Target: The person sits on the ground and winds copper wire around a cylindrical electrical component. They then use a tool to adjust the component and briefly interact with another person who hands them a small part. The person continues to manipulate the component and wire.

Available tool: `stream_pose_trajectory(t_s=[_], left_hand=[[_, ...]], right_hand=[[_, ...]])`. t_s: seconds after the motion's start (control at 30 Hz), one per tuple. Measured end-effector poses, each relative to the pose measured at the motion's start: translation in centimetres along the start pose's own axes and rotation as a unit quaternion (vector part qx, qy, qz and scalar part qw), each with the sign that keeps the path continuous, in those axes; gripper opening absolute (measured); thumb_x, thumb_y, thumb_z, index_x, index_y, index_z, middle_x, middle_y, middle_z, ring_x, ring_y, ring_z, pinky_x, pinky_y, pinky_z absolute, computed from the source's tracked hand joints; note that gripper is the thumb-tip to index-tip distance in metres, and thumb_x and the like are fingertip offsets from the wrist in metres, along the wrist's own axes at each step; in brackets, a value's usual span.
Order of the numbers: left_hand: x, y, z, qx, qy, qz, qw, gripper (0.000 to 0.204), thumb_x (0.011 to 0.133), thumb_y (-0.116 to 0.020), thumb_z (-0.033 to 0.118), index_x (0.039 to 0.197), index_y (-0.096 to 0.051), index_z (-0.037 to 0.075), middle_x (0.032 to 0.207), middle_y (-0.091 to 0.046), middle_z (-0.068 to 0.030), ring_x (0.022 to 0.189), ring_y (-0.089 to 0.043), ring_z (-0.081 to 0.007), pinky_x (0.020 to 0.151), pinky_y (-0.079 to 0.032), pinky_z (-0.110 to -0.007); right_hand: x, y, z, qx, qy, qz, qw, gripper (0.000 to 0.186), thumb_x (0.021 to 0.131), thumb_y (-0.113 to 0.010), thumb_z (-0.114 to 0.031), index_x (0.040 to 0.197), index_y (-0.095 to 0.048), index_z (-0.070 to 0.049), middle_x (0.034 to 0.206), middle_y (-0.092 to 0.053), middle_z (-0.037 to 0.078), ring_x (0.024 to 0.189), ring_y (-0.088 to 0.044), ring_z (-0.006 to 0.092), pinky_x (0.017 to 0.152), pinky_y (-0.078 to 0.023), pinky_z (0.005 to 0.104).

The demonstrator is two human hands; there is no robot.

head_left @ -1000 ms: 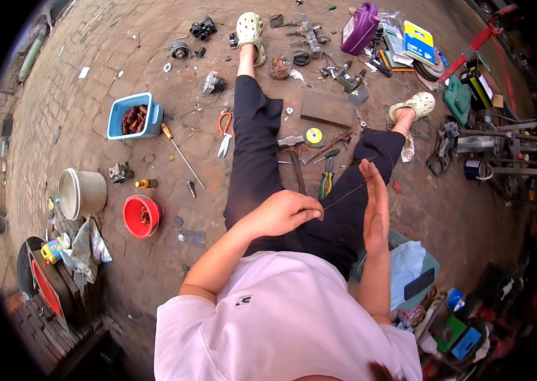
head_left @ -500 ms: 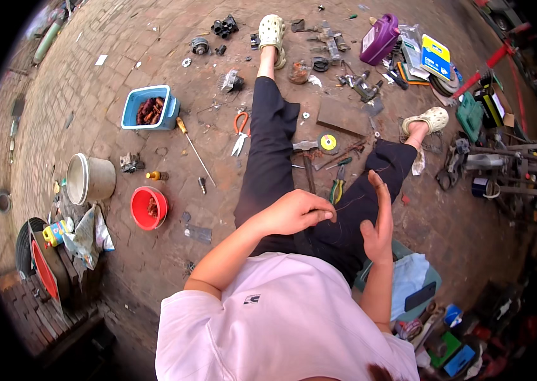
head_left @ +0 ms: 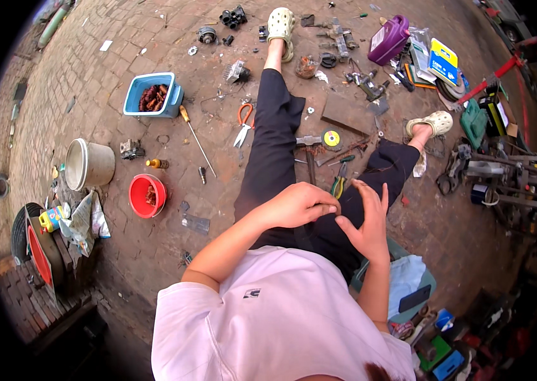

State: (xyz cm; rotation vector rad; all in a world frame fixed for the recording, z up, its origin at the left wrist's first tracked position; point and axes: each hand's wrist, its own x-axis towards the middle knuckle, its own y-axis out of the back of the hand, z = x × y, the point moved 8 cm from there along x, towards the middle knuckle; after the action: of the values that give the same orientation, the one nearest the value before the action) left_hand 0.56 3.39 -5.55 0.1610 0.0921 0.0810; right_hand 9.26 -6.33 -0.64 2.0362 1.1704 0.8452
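Over my lap, my left hand (head_left: 305,205) has its thumb and fingers pinched together; anything in the pinch is too small to make out. My right hand (head_left: 368,221) is close beside it, open, fingers spread and thumb reaching toward the left fingertips. Faint thin strands show near the right fingers. Just beyond the hands, between my legs, lie pliers with yellow-green handles (head_left: 339,184). A hammer (head_left: 310,141) rests farther out, beside a yellow-centred cutting disc (head_left: 331,138). Left of my leg are orange-handled scissors (head_left: 244,126).
On the left stand a blue basin of brownish pieces (head_left: 172,103), a red bucket (head_left: 148,195), a white bucket (head_left: 100,164) and a long screwdriver (head_left: 197,140). A purple jug (head_left: 389,39) stands far right. Metal frames (head_left: 510,174) crowd the right side. A phone (head_left: 414,298) lies near my right arm.
My right hand has come left and lower, nearer the left one, and its fingers have spread. The left hand has shifted slightly and stays pinched. The view has shifted a little.
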Motion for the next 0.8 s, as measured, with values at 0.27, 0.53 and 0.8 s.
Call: stream_pose_trajectory(t_s=[0.27, 0.53, 0.8], left_hand=[[-0.3, 0.3, -0.6, 0.016, 0.000, 0.002, 1.000, 0.015, 0.089, -0.057, 0.014, 0.094, -0.067, 0.003, 0.079, -0.066, -0.0098, 0.076, -0.064, -0.0259, 0.071, -0.049, -0.034], [-0.3, 1.4, 0.5, 0.039, -0.061, 0.079, 0.994, 0.014, 0.086, -0.057, 0.011, 0.091, -0.065, 0.001, 0.075, -0.065, -0.0109, 0.064, -0.064, -0.0231, 0.061, -0.049, -0.032], [-0.6, 1.4, 0.0, -0.030, 0.085, 0.023, 0.996, 0.012, 0.086, -0.061, 0.008, 0.092, -0.066, -0.001, 0.078, -0.066, -0.0065, 0.069, -0.057, -0.0109, 0.063, -0.046, -0.025]], right_hand=[[-2.3, -1.0, 3.8, 0.813, -0.121, 0.110, 0.559, 0.039, 0.094, -0.051, -0.035, 0.100, -0.057, 0.003, 0.094, -0.056, 0.009, 0.094, -0.051, 0.0173, 0.107, -0.027, 0.0380], [-0.9, -1.8, 1.6, 0.127, -0.084, -0.112, 0.982, 0.020, 0.079, -0.070, -0.020, 0.079, -0.059, -0.004, 0.071, -0.058, 0.006, 0.072, -0.058, 0.0200, 0.102, -0.031, 0.0398], [-1.7, 1.4, 5.1, 0.857, -0.121, 0.200, 0.458, 0.051, 0.098, -0.039, -0.043, 0.116, -0.051, 0.002, 0.113, -0.059, 0.017, 0.106, -0.055, 0.0241, 0.112, -0.022, 0.0391]])
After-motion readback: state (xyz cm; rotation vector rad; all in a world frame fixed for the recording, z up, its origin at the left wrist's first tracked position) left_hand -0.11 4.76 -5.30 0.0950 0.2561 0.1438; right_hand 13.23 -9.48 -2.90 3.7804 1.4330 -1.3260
